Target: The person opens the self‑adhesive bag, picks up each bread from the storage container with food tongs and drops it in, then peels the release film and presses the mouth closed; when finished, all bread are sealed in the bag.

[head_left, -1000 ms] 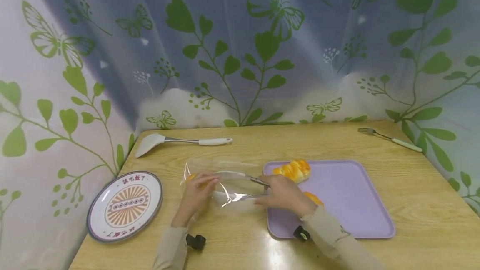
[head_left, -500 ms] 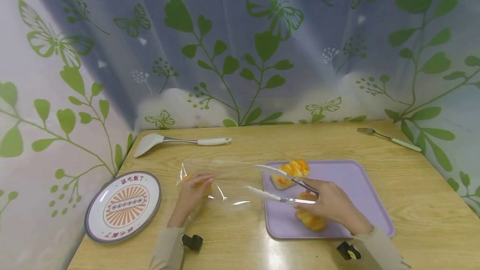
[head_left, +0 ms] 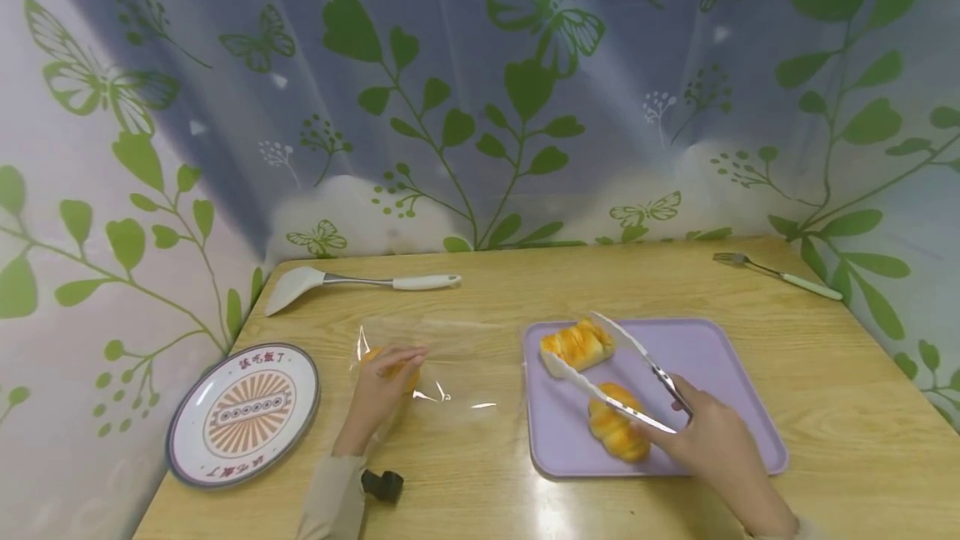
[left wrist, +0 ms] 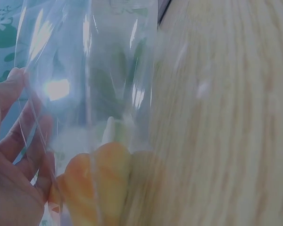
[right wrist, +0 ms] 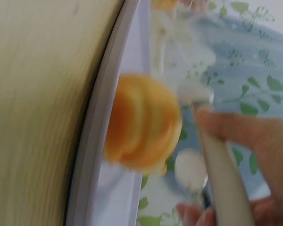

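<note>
My left hand (head_left: 381,390) holds a clear plastic bag (head_left: 468,357) near its left end, above the table. Inside the bag lies an orange-brown bread roll (left wrist: 113,174), seen through the film in the left wrist view; the thumb and fingers pinch the film beside it. My right hand (head_left: 716,444) grips a pair of tongs (head_left: 576,377) with pale tips, their arms spread over the lilac tray (head_left: 697,357). One golden bread (head_left: 581,342) sits at the tray's back left, between the tips. A twisted bread roll (head_left: 618,433) lies nearer, partly under the lower arm.
A round patterned plate (head_left: 225,448) stands at the table's left edge. Behind the bag lies a white spatula (head_left: 423,282). A fork (head_left: 787,280) with a pale green handle lies at the back right. A printed curtain (head_left: 450,190) borders the table.
My right hand has carried the tongs out of the bag's mouth, rightward to above the tray, their arms spreading wider. The left hand stays on the bag almost unmoved.
</note>
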A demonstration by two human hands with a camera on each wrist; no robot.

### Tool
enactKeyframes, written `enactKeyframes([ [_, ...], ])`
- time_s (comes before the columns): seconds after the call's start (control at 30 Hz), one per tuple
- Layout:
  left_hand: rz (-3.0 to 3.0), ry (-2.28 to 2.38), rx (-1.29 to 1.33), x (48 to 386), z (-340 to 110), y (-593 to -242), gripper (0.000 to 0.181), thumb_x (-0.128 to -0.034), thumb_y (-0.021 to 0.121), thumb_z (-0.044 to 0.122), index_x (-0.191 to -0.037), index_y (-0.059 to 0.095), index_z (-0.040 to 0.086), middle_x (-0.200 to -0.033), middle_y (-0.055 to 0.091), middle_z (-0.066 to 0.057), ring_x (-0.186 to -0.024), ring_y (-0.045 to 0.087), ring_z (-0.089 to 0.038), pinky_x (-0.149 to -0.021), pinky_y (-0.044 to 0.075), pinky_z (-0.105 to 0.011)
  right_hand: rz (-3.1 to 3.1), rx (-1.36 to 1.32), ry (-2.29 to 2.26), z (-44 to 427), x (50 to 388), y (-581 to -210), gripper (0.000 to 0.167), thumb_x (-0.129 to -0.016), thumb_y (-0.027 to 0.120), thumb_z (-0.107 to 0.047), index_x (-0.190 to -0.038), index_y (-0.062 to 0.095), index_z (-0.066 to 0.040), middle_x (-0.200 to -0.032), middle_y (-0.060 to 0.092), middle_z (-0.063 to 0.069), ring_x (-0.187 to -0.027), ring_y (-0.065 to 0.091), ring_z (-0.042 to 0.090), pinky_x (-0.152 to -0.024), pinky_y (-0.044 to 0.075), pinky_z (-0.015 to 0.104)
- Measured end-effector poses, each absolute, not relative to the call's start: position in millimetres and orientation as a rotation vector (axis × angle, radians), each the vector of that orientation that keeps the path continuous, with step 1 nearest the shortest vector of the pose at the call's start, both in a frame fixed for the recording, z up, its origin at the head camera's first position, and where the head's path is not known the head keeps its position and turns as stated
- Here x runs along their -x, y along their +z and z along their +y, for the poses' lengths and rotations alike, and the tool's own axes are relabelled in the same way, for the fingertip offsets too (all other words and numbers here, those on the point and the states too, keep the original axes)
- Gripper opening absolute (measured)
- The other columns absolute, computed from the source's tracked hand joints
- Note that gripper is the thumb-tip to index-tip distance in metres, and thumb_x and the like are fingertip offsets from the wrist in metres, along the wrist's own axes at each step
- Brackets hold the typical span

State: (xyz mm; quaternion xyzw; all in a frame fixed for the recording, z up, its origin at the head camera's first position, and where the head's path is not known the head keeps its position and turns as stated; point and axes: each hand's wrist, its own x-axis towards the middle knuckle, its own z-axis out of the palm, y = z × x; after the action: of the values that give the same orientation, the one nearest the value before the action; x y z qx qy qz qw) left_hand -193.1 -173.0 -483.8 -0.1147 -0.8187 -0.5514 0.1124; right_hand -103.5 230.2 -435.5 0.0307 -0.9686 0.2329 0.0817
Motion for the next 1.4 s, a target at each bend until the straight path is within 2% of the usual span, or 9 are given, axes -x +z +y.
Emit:
enactKeyframes([
  [0.1,-2.383,-1.629,0.340,193,-173,-485,0.018,-0.0903,0.067,0.008,-0.107,0.073,0.001,-0.109,0.071,-0.015,-0.101,0.056,0.006,-0.093,0.047,-0.016,-2.969,0.055,0.746,221,98,-432,0.092,-0.072,0.079,-0.056,-0.132,0.050,0.009,-0.101,0.068,0.022,-0.083,0.066,0.040,-0.065,0.054,0.050],
  [0.2,-2.369,-1.635,0.348,193,-172,-486,0.018,-0.0901,0.067,0.006,-0.106,0.073,0.000,-0.108,0.071,-0.016,-0.101,0.057,0.007,-0.093,0.047,-0.015,-3.046,0.154,0.740,214,98,-430,0.102,-0.074,0.075,-0.062,-0.137,0.041,0.012,-0.110,0.064,0.029,-0.094,0.063,0.049,-0.071,0.054,0.056],
  [0.47,-2.363,-1.646,0.358,192,-172,-488,0.018,-0.0905,0.067,0.006,-0.106,0.072,0.000,-0.108,0.071,-0.017,-0.100,0.056,0.007,-0.092,0.047,-0.014,-3.101,0.239,0.714,212,102,-430,0.107,-0.074,0.075,-0.059,-0.138,0.035,0.016,-0.113,0.058,0.037,-0.094,0.061,0.052,-0.072,0.054,0.059],
  [0.83,-2.349,-1.640,0.386,192,-172,-483,0.017,-0.0917,0.065,0.006,-0.106,0.072,0.000,-0.107,0.071,-0.017,-0.101,0.056,0.008,-0.093,0.046,-0.013,-3.132,0.228,0.747,227,107,-428,0.110,-0.074,0.073,-0.066,-0.138,0.036,0.016,-0.113,0.059,0.036,-0.098,0.059,0.055,-0.073,0.054,0.059],
  [0.93,-2.357,-1.641,0.383,191,-173,-483,0.017,-0.0921,0.065,0.007,-0.106,0.072,0.000,-0.108,0.071,-0.017,-0.100,0.057,0.007,-0.093,0.046,-0.014,-3.144,0.216,0.739,228,108,-427,0.109,-0.074,0.073,-0.066,-0.136,0.038,0.017,-0.111,0.060,0.037,-0.097,0.060,0.054,-0.072,0.054,0.058],
  [1.27,-2.354,-1.635,0.381,192,-174,-485,0.017,-0.0909,0.066,0.005,-0.105,0.072,-0.001,-0.106,0.070,-0.018,-0.098,0.056,0.008,-0.090,0.047,-0.014,-3.140,0.173,0.753,229,111,-424,0.101,-0.076,0.073,-0.062,-0.131,0.044,0.018,-0.099,0.067,0.028,-0.085,0.065,0.041,-0.064,0.054,0.046],
  [1.4,-2.335,-1.656,0.373,192,-174,-486,0.017,-0.0901,0.067,0.004,-0.105,0.072,-0.002,-0.106,0.070,-0.019,-0.098,0.057,0.007,-0.091,0.047,-0.014,-3.118,0.183,0.769,230,109,-424,0.099,-0.076,0.073,-0.062,-0.130,0.046,0.016,-0.100,0.068,0.028,-0.088,0.065,0.043,-0.069,0.054,0.049],
])
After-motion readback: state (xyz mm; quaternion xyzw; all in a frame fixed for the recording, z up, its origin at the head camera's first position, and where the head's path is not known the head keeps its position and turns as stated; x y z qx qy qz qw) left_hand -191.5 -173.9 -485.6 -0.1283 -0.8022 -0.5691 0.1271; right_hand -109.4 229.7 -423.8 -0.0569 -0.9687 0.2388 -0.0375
